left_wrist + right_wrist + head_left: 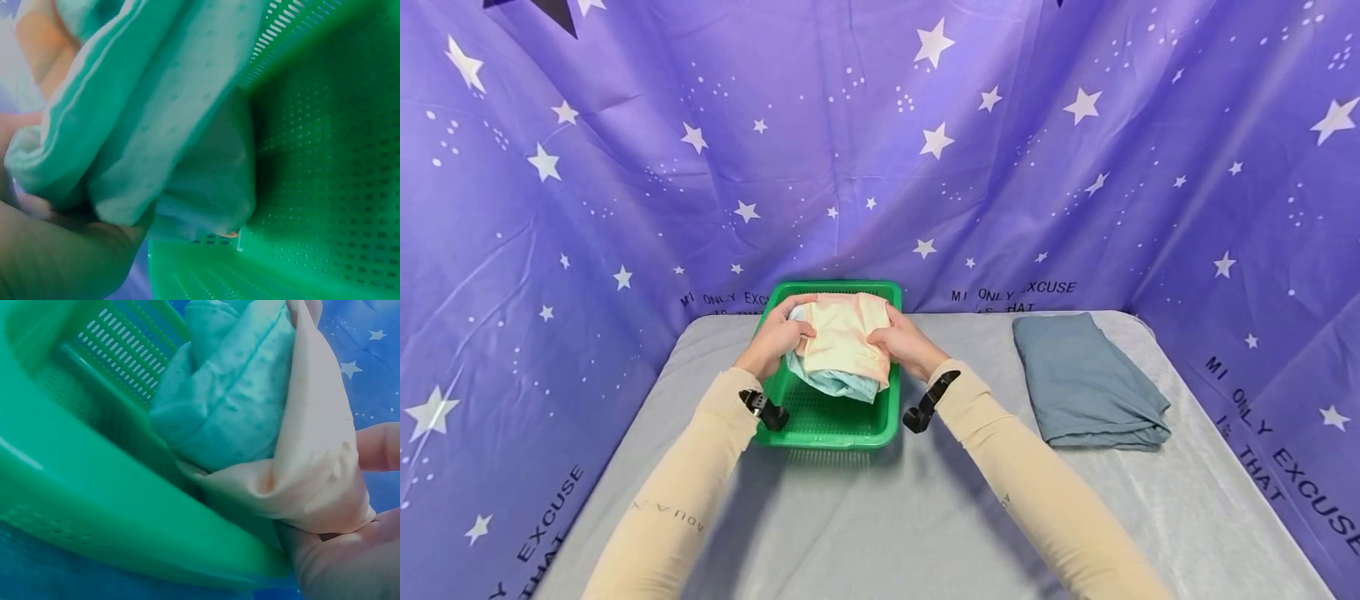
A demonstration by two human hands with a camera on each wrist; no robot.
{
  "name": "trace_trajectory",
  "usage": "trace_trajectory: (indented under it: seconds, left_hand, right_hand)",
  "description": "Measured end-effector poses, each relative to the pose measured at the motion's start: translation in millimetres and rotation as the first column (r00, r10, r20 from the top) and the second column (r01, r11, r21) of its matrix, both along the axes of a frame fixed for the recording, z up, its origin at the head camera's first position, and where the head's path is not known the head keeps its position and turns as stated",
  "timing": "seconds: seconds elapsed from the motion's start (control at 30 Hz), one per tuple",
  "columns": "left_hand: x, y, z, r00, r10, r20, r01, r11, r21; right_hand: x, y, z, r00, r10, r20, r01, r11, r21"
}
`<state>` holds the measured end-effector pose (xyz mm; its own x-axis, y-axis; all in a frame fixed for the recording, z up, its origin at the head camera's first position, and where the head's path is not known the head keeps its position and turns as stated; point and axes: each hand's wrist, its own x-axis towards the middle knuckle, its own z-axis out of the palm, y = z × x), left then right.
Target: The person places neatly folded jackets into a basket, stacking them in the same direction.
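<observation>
A bundle of folded cloth, pale pink and cream [844, 333] on top with light blue-green fabric [838, 384] below, is held over the green plastic basket [831, 440]. My left hand [775, 339] grips the bundle's left side, its thumb on top. On the right side, my right hand [912, 343] pinches the pale pink cloth, thumb uppermost. In the left wrist view, blue-green layers [169, 112] hang beside the basket's perforated wall. The right wrist view shows the pink cloth [319, 469] wrapped partly around the blue-green fabric. Most fingertips are hidden by the cloth.
A folded grey-blue cloth [1090, 383] lies at the right of the grey-covered table [865, 525]. Purple curtains [865, 150] with white stars enclose the back and sides. Black wrist straps with camera mounts [931, 402] sit over the beige sleeves.
</observation>
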<state>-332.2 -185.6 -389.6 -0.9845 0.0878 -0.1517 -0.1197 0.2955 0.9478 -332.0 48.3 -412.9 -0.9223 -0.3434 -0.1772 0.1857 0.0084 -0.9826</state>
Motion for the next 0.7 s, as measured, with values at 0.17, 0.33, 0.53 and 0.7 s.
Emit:
trace_trajectory:
  seconds: [0.17, 0.33, 0.53, 0.7]
  left_hand:
    - [-0.6, -6.0, -4.0, 0.997, -0.042, 0.059, 0.045, 0.998, -0.052]
    - [-1.0, -10.8, -6.6, 0.993, -0.087, 0.085, 0.095, 0.991, -0.092]
    - [-0.7, -11.8, -2.9, 0.973, -0.171, 0.158, 0.197, 0.965, -0.173]
    - [0.9, -10.8, -2.0, 0.958, -0.219, 0.184, 0.254, 0.947, -0.196]
  right_hand:
    - [2.9, -2, -4.0, 1.000, 0.011, 0.025, -0.011, 1.000, -0.025]
    - [8.2, -2, -2.7, 0.999, 0.028, 0.044, -0.028, 1.000, -0.004]
    - [16.4, -5, 2.5, 0.998, 0.062, 0.014, -0.062, 0.998, 0.019]
    - [24.6, -9, 4.8, 0.996, 0.075, -0.055, -0.069, 0.992, 0.102]
